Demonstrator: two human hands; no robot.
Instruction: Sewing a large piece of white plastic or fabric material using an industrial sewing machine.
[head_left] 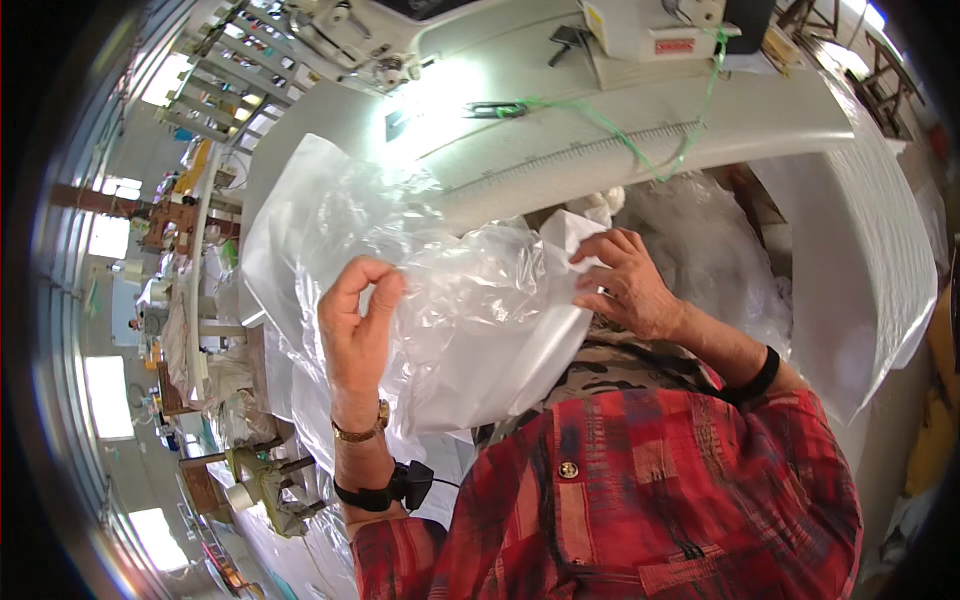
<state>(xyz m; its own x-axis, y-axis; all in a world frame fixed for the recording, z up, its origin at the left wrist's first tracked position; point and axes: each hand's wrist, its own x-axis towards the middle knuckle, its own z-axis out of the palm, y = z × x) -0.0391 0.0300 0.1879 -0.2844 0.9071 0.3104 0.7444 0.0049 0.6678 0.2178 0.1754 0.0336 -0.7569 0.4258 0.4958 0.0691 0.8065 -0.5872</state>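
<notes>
A crumpled, clear plastic sheet (470,330) spreads over my lap and up against the table's front edge. My left hand (360,325) is closed at its left part, thumb and fingertips pinched together on the film. On the other side, my right hand (632,285) has its fingers curled at the sheet's right edge, gripping it near a whitish raised fold (568,232). Part of each hand's fingertips is hidden by the film's glare and folds. Beyond the sheet, thread snips (497,110) lie on the table, tied to a green cord (610,130).
A sewing machine (385,62) with a bright lamp stands at the table's far side. Ruler marks (580,150) run along the pale tabletop (770,115). More plastic (690,250) is bunched below the edge, and a white sheet (850,270) hangs at the right.
</notes>
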